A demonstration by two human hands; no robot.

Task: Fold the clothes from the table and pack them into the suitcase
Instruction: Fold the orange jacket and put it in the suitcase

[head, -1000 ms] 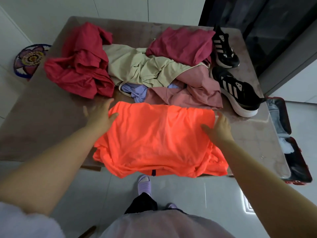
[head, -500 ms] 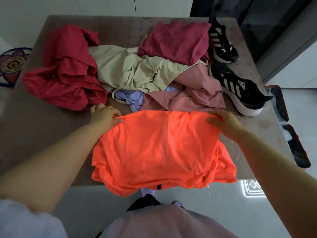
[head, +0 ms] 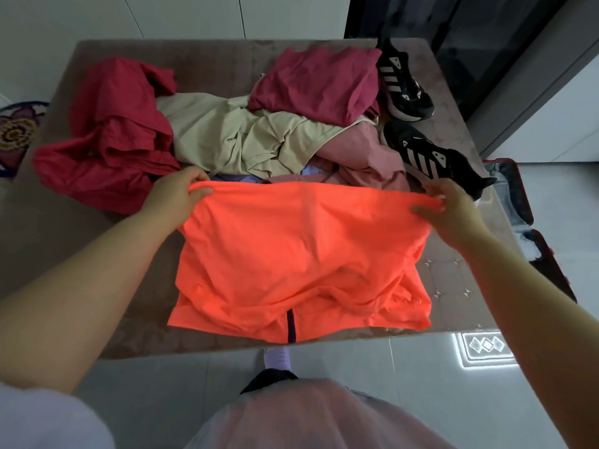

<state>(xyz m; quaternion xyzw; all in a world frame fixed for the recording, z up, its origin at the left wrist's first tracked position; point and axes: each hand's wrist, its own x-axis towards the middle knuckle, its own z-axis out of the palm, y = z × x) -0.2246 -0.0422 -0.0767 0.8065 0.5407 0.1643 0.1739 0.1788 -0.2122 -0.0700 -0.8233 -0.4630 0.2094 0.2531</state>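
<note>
A bright orange garment (head: 298, 254) lies at the near edge of the brown table (head: 58, 241), its lower hem crumpled by the edge. My left hand (head: 176, 197) pinches its far left corner and my right hand (head: 449, 207) pinches its far right corner, lifting the far edge off the table. Behind it lies a heap of clothes: a red one (head: 110, 134), a beige one (head: 233, 134), a maroon one (head: 321, 82) and a pink one (head: 366, 153). The open suitcase (head: 525, 205) lies on the floor to the right, partly hidden by the table.
Two black sneakers (head: 405, 89) (head: 434, 157) with white stripes stand at the table's right side. A patterned mat (head: 14, 134) lies on the floor at far left. A dark glass door is at the back right. My feet show below the table edge.
Both hands went from lying on the orange garment's sides to its far corners, took hold of them and raised the far edge.
</note>
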